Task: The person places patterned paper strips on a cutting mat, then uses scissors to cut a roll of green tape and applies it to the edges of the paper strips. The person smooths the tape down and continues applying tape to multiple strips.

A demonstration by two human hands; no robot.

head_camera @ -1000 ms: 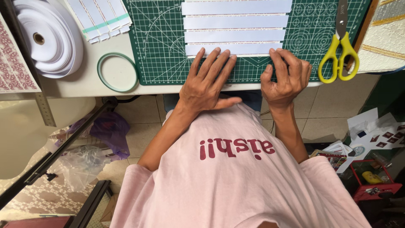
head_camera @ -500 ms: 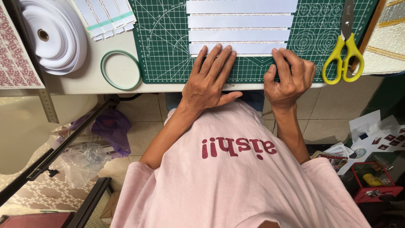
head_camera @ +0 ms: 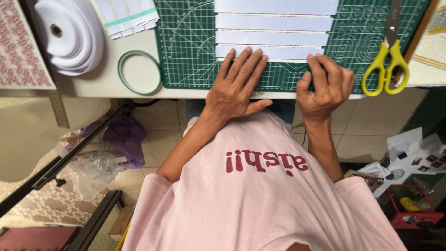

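Our left hand lies flat, fingers spread, and our right hand is curled; neither grip holds anything. Both sets of fingertips touch the nearest long white paper strip, running crosswise on the green gridded cutting mat just beyond the tabletop edge.

The head camera looks steeply down, close over the green cutting mat at the table edge.

Craft workshop, cutting mat, scissors, tape roll
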